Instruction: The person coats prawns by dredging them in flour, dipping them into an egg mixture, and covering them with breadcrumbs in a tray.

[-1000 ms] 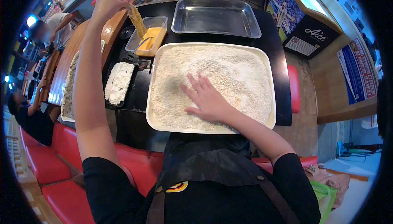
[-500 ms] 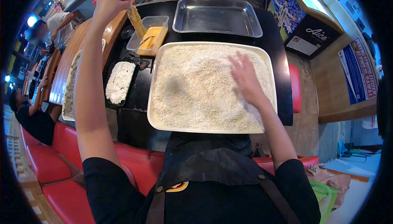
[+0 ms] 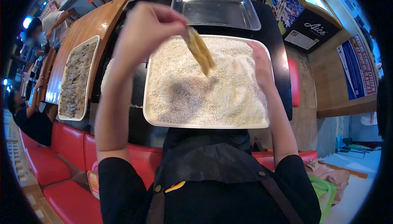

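Observation:
My left hand [image 3: 149,29] pinches one end of a long, yellow, batter-coated shrimp [image 3: 199,52], which hangs tilted over the breadcrumbs. Below it, a cream-coloured tray [image 3: 146,111] holds a wide bed of pale breadcrumbs [image 3: 229,97]. Shadows of the hand and shrimp fall on the crumbs. At the tray's right side, my right hand [image 3: 262,64] is held edge-on with its fingers stretched out, at or just above the crumbs and holding nothing I can see. My left forearm hides the batter container and most of a dish of white powder [image 3: 107,76].
A metal tray [image 3: 217,25] stands at the back of the black table. To the left, a white tray [image 3: 97,44] of greyish raw shrimp [image 3: 75,81] lies near the wooden table [image 3: 88,23]. Red seats [image 3: 69,152] run along the near left. Two people are at far left.
My left hand has brought the shrimp rightward from above the batter container to over the breadcrumbs. My right hand has shifted right towards the tray's edge. The view has shifted slightly.

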`<action>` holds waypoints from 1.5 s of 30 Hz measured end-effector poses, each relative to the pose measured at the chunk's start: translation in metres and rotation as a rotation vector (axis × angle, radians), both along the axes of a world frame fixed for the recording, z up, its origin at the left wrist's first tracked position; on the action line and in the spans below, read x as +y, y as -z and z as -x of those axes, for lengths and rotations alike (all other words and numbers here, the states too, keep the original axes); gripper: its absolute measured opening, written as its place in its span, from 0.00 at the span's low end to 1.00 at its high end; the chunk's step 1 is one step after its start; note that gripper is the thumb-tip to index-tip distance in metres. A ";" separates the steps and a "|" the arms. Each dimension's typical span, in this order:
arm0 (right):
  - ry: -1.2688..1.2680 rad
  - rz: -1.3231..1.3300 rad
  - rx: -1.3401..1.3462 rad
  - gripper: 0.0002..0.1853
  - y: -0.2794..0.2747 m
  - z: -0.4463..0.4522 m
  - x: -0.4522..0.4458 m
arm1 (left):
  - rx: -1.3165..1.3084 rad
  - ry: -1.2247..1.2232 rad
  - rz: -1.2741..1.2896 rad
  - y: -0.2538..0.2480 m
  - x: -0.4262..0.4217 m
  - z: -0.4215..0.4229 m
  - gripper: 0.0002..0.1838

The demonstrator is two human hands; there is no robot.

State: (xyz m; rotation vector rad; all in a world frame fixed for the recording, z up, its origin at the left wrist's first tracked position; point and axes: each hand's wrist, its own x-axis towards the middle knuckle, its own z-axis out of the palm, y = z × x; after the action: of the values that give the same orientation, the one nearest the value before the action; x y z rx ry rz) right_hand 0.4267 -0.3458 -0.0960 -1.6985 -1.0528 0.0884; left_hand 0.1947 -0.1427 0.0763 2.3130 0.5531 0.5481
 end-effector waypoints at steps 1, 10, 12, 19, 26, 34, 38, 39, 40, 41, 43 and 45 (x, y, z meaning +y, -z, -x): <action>-0.009 0.002 0.011 0.23 0.004 0.000 0.003 | -0.004 0.008 0.105 0.027 -0.002 -0.001 0.09; 0.031 0.293 0.331 0.22 -0.002 0.016 0.006 | 0.260 -0.069 -0.073 0.119 0.009 0.030 0.15; -0.002 0.296 0.562 0.22 -0.005 0.019 0.018 | 0.189 0.017 0.078 0.115 0.022 0.003 0.16; -0.056 0.139 0.542 0.23 0.007 0.036 0.045 | 0.247 0.177 0.351 0.160 0.052 -0.062 0.35; -0.213 0.139 0.633 0.24 0.015 0.044 0.054 | 0.317 0.186 0.479 0.162 0.032 -0.076 0.44; -0.459 0.165 0.997 0.26 -0.021 0.069 0.040 | 0.370 0.265 0.736 0.128 0.018 -0.048 0.39; -0.525 0.349 0.507 0.21 -0.037 0.086 0.021 | 0.394 0.486 0.417 0.108 0.022 -0.022 0.27; -0.543 0.355 0.279 0.21 -0.037 0.088 0.016 | 0.374 0.492 0.473 0.108 0.015 -0.015 0.18; -0.555 0.357 0.050 0.22 -0.038 0.092 0.011 | 0.314 0.533 0.278 0.108 0.011 -0.007 0.17; -0.479 0.317 -0.272 0.29 -0.031 0.098 0.006 | 0.252 0.569 0.082 0.107 0.008 0.001 0.18; -0.408 0.306 -0.413 0.31 -0.021 0.108 -0.004 | 0.187 0.509 -0.199 0.110 -0.008 0.019 0.26; -0.349 0.286 -0.448 0.32 -0.010 0.110 -0.007 | 0.179 0.469 -0.188 0.122 -0.013 0.021 0.27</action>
State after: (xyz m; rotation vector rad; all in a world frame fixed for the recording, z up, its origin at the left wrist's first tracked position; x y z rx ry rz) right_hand 0.3171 -0.3532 -0.0857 -1.8161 -1.7367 0.0869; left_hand 0.1734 -0.1556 -0.0452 2.5711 0.0265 0.1748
